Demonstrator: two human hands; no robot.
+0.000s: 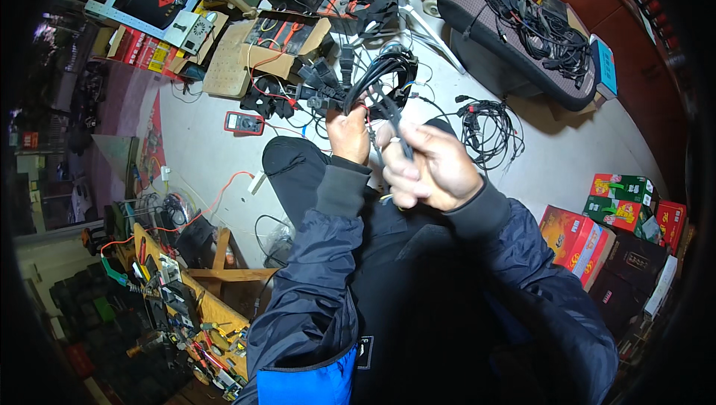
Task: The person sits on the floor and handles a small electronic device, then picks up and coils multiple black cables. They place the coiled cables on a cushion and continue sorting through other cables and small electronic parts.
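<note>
My left hand is closed round a looped bundle of black power cables, held above the floor in front of my knees. Several black plugs stick out to the left of that fist. Beside it, slightly nearer and to the right, my right hand is smeared by motion. Its thumb and fingers are closed on a black cable end that runs up toward the bundle. Where this end joins the bundle cannot be made out.
A red-cased multimeter lies on the floor at the left. Another coil of black cables lies to the right, and more cables are heaped on an upholstered chair seat. A tool-covered wooden bench stands lower left; cartons are stacked at right.
</note>
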